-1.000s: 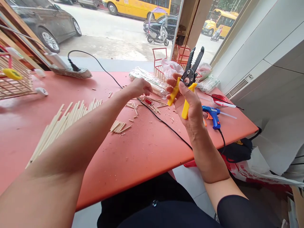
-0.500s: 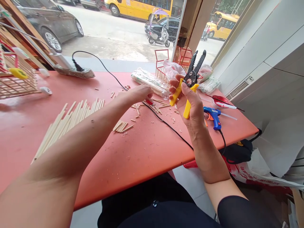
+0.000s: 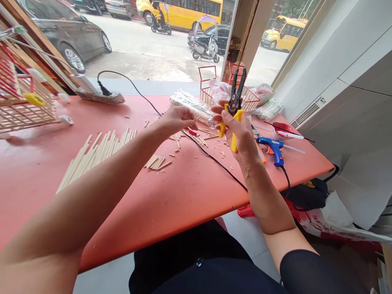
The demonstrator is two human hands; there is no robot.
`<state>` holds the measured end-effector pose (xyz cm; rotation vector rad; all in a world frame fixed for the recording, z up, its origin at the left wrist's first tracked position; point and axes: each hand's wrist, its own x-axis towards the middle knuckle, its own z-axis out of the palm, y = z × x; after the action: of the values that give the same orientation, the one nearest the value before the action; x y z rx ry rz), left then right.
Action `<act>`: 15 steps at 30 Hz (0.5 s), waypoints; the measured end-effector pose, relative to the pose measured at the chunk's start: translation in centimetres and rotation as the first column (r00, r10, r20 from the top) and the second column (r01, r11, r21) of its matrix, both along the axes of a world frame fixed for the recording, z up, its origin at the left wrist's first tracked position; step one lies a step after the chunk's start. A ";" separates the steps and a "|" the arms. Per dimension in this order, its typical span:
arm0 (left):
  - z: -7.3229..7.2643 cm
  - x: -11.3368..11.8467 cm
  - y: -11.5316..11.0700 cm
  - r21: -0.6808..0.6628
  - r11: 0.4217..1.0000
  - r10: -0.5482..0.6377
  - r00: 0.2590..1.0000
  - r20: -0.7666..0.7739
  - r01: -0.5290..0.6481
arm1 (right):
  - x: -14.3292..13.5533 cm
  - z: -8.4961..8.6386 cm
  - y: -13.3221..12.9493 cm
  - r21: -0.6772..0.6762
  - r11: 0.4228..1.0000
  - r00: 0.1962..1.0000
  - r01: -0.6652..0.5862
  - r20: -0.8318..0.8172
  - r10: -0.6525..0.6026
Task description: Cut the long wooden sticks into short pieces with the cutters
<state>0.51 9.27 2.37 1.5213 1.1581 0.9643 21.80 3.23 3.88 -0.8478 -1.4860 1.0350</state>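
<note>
My right hand (image 3: 240,126) holds wire strippers (image 3: 235,100) with yellow handles and a black metal head. Their jaws point up and stand slightly apart. My left hand (image 3: 179,119) is over the table with thumb and fingers pinched together. A thin pale bit shows at its fingertips, too small to make out. Just below that hand, a small red object (image 3: 192,132) lies among short cut wooden sticks (image 3: 202,141). Nearer to me is a small pile of short sticks (image 3: 157,162). Long wooden sticks (image 3: 92,157) lie side by side, partly behind my left forearm.
A blue glue gun (image 3: 272,149) lies on the right of the red table (image 3: 183,204). Plastic-wrapped sticks (image 3: 192,107) lie at the back, near a stick basket (image 3: 208,96). A black cable (image 3: 214,158) crosses the table. A power strip (image 3: 101,96) and another stick basket (image 3: 27,106) are on the left.
My left hand has lifted slightly off the loose sticks, uncovering the red object. My right hand has moved left with the wire strippers, closer to my left hand.
</note>
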 end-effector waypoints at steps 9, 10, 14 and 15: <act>-0.7 -1.5 -9.3 -0.388 0.921 0.172 0.851 0.495 0.039 | -2.7 -1.9 -0.6 0.257 0.959 0.950 -0.117 0.311 0.033; -0.8 -1.7 -9.8 -0.400 0.916 0.190 0.843 0.503 0.032 | -3.0 -2.3 -0.7 0.274 0.952 0.940 -0.135 0.339 0.036; -1.4 -2.1 -10.7 -0.431 0.902 0.254 0.813 0.524 -0.004 | -3.8 -3.1 -1.1 0.344 0.916 0.913 -0.206 0.405 0.053; -1.6 -2.2 -10.8 -0.428 0.904 0.259 0.803 0.536 -0.006 | -4.0 -3.2 -1.2 0.358 0.907 0.904 -0.221 0.425 0.052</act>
<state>-1.64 -1.54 0.79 0.7241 0.9389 1.1013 17.82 2.02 0.64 -0.6901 -2.0554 0.6320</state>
